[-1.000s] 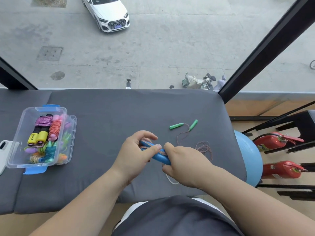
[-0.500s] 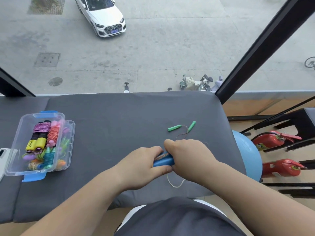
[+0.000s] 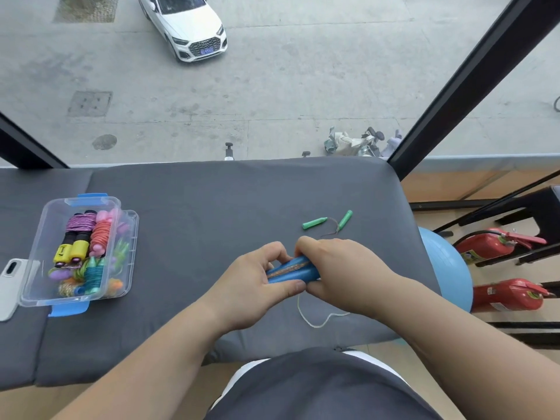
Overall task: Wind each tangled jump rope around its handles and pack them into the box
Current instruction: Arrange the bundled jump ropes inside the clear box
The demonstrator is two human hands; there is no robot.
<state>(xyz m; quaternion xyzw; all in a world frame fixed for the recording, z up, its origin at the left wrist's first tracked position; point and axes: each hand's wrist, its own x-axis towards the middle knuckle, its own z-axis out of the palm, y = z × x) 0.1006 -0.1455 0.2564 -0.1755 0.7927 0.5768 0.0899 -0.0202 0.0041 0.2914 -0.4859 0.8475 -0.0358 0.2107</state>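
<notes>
- The blue handles (image 3: pixel 295 272) are held side by side just above the desk (image 3: pixel 212 207), near its front edge. One end is gripped by the left hand (image 3: pixel 257 280) and the other by the right hand (image 3: pixel 342 271), so the two hands are almost touching.
- Some cord is seen wound along the handles, and a pale loose tail (image 3: pixel 318 321) is left lying on the desk toward the front edge.
- If either grip is eased before that tail is wound in, the turns would probably be sprung loose.
- The green-handled rope (image 3: pixel 315 223) lies just beyond the right hand, its thin cord partly hidden by it. That cord could be caught up in the winding.
- The box (image 3: pixel 36 301) stands open, well apart at the left, and is already crowded with wound ropes, so a slack bundle may not be taken in.
- A phone (image 3: pixel 10 283) lies just beside the box and could be knocked.
- Bare cloth is offered between the hands and the box. At the right the desk's edge is near, with a ball (image 3: pixel 445 268) and fire extinguishers (image 3: pixel 497 244) beyond it.
</notes>
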